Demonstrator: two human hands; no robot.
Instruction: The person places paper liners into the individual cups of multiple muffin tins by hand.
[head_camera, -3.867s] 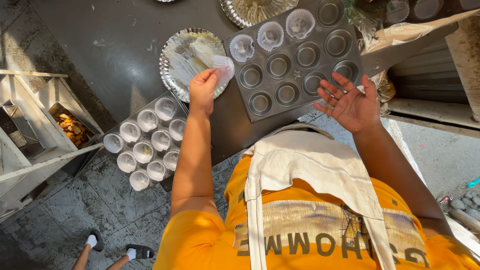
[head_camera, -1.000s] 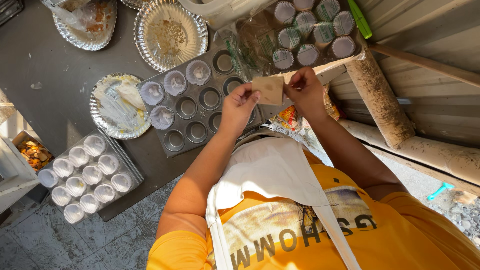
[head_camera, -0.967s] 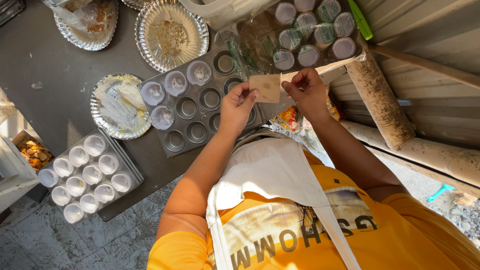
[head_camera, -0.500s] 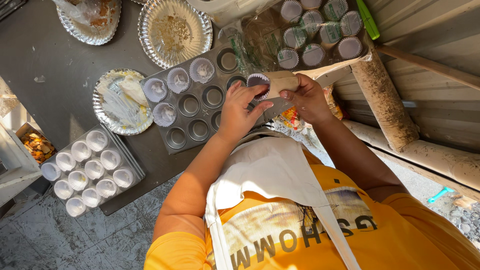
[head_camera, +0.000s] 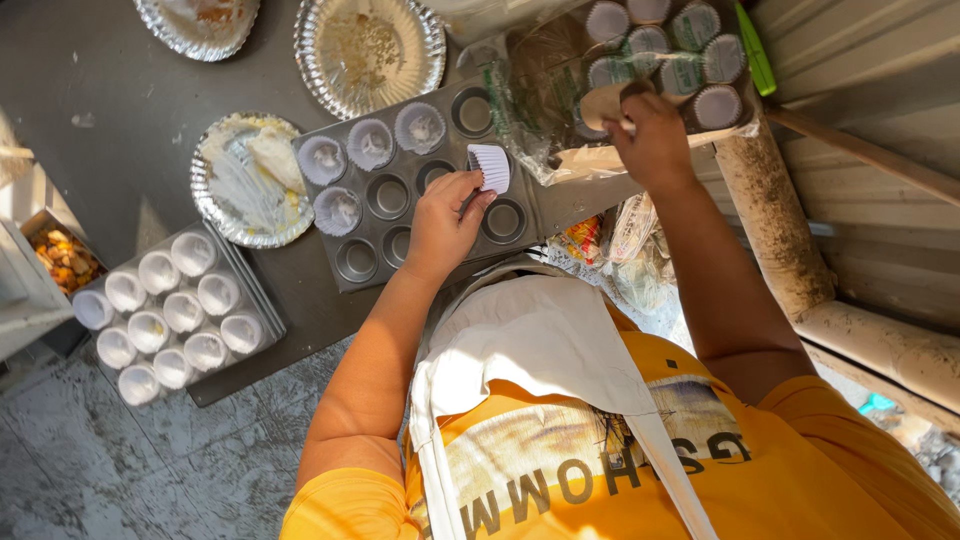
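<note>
My left hand (head_camera: 443, 214) pinches a white pleated paper baking cup (head_camera: 490, 167) just above the dark muffin tin (head_camera: 400, 250), over empty wells near its middle. Several wells at the tin's far left hold paper cups (head_camera: 370, 143). My right hand (head_camera: 655, 138) reaches farther away, gripping a tan, flat stack of paper cups (head_camera: 600, 105) over a clear plastic pack (head_camera: 560, 70) of more cups. Both arms extend from my orange shirt and white apron.
A tray of white cups (head_camera: 170, 310) sits at the left on the dark table (head_camera: 120, 90). Foil plates (head_camera: 370, 45) with crumbs and a creamy spread (head_camera: 245, 175) lie beyond the tin. A box of nuts (head_camera: 60, 258) is far left, a wooden post (head_camera: 780, 240) at right.
My hands, together half a second ago, have parted. The left one carried a single white cup down toward the tin, and the right one moved up to the plastic pack.
</note>
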